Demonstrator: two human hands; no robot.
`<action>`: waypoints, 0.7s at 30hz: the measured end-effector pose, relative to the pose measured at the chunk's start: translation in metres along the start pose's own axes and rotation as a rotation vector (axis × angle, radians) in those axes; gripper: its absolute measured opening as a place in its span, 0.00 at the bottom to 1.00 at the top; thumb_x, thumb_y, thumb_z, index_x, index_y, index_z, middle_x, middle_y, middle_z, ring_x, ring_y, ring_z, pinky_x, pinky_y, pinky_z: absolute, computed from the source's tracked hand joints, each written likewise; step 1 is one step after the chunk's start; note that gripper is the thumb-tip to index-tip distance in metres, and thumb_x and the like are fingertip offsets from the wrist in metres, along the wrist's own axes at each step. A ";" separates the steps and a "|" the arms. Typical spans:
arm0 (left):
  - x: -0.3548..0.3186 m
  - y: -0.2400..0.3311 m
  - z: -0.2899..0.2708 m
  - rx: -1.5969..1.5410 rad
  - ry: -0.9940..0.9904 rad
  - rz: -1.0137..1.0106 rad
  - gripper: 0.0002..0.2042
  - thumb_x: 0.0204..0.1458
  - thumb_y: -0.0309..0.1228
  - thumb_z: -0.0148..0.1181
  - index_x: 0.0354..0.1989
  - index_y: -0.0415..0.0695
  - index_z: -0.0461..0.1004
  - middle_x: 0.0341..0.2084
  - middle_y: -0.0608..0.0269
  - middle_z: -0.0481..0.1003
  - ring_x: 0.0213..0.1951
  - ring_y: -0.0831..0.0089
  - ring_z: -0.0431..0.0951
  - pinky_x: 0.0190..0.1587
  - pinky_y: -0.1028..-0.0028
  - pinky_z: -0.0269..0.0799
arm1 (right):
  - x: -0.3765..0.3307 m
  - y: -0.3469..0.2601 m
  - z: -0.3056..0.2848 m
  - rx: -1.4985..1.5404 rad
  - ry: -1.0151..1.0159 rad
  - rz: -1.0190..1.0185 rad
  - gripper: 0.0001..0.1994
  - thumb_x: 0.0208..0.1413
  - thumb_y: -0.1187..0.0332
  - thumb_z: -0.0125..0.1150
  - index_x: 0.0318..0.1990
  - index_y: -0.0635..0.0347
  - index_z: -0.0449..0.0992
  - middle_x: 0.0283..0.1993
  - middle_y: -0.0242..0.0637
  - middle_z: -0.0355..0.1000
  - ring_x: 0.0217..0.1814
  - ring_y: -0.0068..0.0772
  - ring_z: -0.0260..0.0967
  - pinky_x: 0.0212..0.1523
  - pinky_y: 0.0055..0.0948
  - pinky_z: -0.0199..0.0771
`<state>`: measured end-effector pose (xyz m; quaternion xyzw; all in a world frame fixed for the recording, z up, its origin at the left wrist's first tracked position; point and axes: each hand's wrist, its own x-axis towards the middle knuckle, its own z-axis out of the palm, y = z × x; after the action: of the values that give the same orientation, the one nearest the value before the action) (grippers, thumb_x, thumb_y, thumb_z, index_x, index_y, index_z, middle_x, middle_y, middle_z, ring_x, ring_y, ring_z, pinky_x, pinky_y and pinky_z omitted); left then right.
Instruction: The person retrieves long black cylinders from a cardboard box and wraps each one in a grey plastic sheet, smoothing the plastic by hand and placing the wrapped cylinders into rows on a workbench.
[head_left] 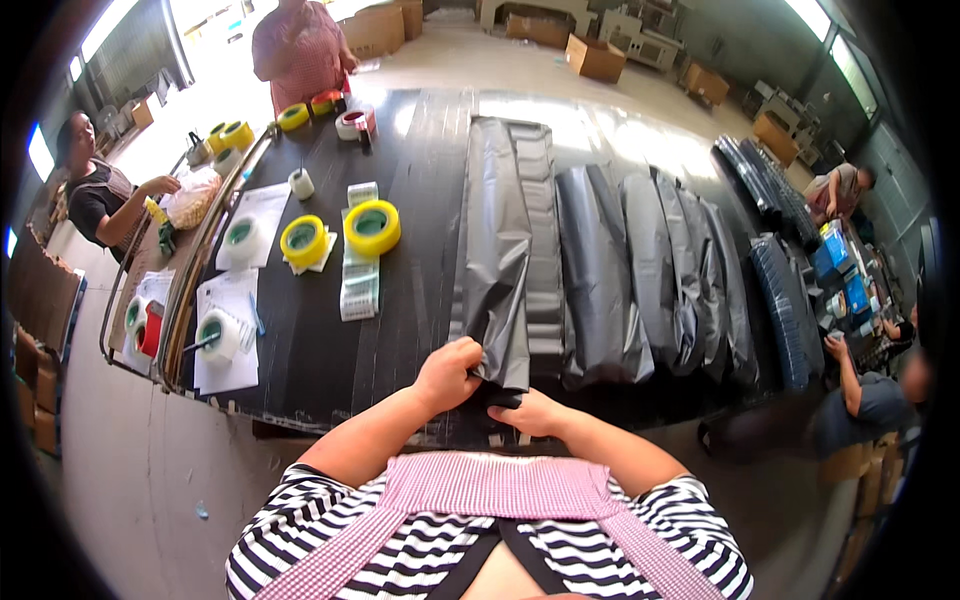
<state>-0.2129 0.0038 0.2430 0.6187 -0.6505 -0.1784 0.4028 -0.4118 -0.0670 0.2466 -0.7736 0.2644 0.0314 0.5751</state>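
Observation:
A long grey plastic mailing bag [492, 230] lies lengthwise in front of me, its near end bunched at the table edge. With fingers curled, my left hand [450, 374] grips the left side of that end. My right hand [530, 412] is closed at the lower right, on a dark fold at the bag's mouth. Whether that fold is the bag's lining or something inside it cannot be made out. Beside it on the right lies a flat, ridged grey bag [543, 250], partly under the first. Farther right is a filled grey bag [598, 280].
Several wrapped grey packages [690, 270] lie to the right. Left are yellow tape rolls [372, 228], a label strip [360, 290], papers [225, 370] and a clear tape roll [218, 335]. A person [300, 50] stands across the black table [410, 130]; others work at both sides.

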 end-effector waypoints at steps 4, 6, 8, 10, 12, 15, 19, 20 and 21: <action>-0.033 0.005 0.005 -0.004 0.171 -0.092 0.12 0.39 0.23 0.67 0.28 0.41 0.67 0.30 0.54 0.69 0.34 0.51 0.73 0.39 0.60 0.71 | -0.013 0.002 0.010 0.204 0.010 0.197 0.15 0.55 0.61 0.68 0.45 0.62 0.79 0.38 0.36 0.78 0.41 0.28 0.74 0.43 0.32 0.74; -0.039 0.009 0.013 0.005 0.246 -0.033 0.14 0.39 0.24 0.69 0.32 0.42 0.69 0.31 0.54 0.70 0.35 0.50 0.73 0.40 0.61 0.72 | -0.018 0.037 0.009 0.597 0.018 0.201 0.18 0.53 0.67 0.68 0.51 0.63 0.76 0.42 0.37 0.78 0.42 0.27 0.75 0.42 0.28 0.74; -0.047 0.009 0.027 0.136 0.547 -0.086 0.20 0.42 0.26 0.71 0.42 0.41 0.67 0.34 0.56 0.72 0.37 0.57 0.76 0.42 0.64 0.72 | -0.026 0.038 0.016 0.808 0.281 0.075 0.18 0.54 0.73 0.64 0.53 0.64 0.74 0.44 0.36 0.78 0.43 0.27 0.75 0.42 0.29 0.75; -0.069 -0.019 0.041 -0.430 0.281 -0.692 0.19 0.50 0.29 0.71 0.43 0.42 0.65 0.33 0.63 0.73 0.36 0.74 0.73 0.39 0.71 0.71 | -0.031 0.037 0.015 0.942 0.270 0.155 0.17 0.54 0.77 0.60 0.53 0.65 0.74 0.44 0.36 0.77 0.45 0.28 0.75 0.43 0.29 0.75; -0.093 -0.026 0.045 -0.557 0.152 -0.774 0.13 0.53 0.26 0.68 0.36 0.43 0.66 0.27 0.68 0.71 0.32 0.80 0.69 0.34 0.75 0.67 | -0.037 0.034 0.019 1.027 0.296 0.135 0.16 0.54 0.79 0.60 0.52 0.67 0.75 0.44 0.37 0.77 0.44 0.29 0.75 0.45 0.28 0.76; -0.112 -0.006 0.038 -0.767 0.253 -0.852 0.10 0.57 0.26 0.65 0.32 0.45 0.66 0.24 0.71 0.70 0.26 0.84 0.67 0.26 0.79 0.64 | -0.040 0.057 0.023 0.895 0.226 0.272 0.11 0.58 0.78 0.60 0.48 0.68 0.77 0.42 0.37 0.78 0.42 0.27 0.76 0.44 0.25 0.76; -0.122 0.008 0.031 -0.665 0.233 -0.962 0.11 0.58 0.30 0.65 0.34 0.43 0.66 0.24 0.69 0.71 0.25 0.83 0.71 0.23 0.80 0.71 | -0.060 0.057 0.020 0.562 0.136 0.470 0.07 0.62 0.69 0.64 0.40 0.64 0.80 0.33 0.30 0.77 0.29 0.17 0.66 0.32 0.20 0.70; -0.123 0.010 0.030 -0.644 0.239 -0.953 0.11 0.58 0.30 0.65 0.34 0.43 0.66 0.24 0.69 0.71 0.26 0.83 0.72 0.23 0.79 0.72 | -0.061 0.058 0.020 0.571 0.127 0.479 0.07 0.62 0.69 0.64 0.40 0.64 0.80 0.33 0.30 0.77 0.29 0.17 0.66 0.32 0.20 0.70; -0.122 0.011 0.030 -0.649 0.230 -0.947 0.11 0.59 0.29 0.65 0.34 0.43 0.65 0.24 0.69 0.71 0.25 0.83 0.72 0.24 0.79 0.72 | -0.062 0.057 0.019 0.629 0.141 0.457 0.07 0.62 0.69 0.64 0.39 0.65 0.80 0.33 0.31 0.76 0.29 0.17 0.67 0.32 0.20 0.70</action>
<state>-0.2534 0.1134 0.1954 0.7025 -0.1671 -0.4607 0.5161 -0.4856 -0.0381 0.2119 -0.4809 0.4655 0.0228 0.7427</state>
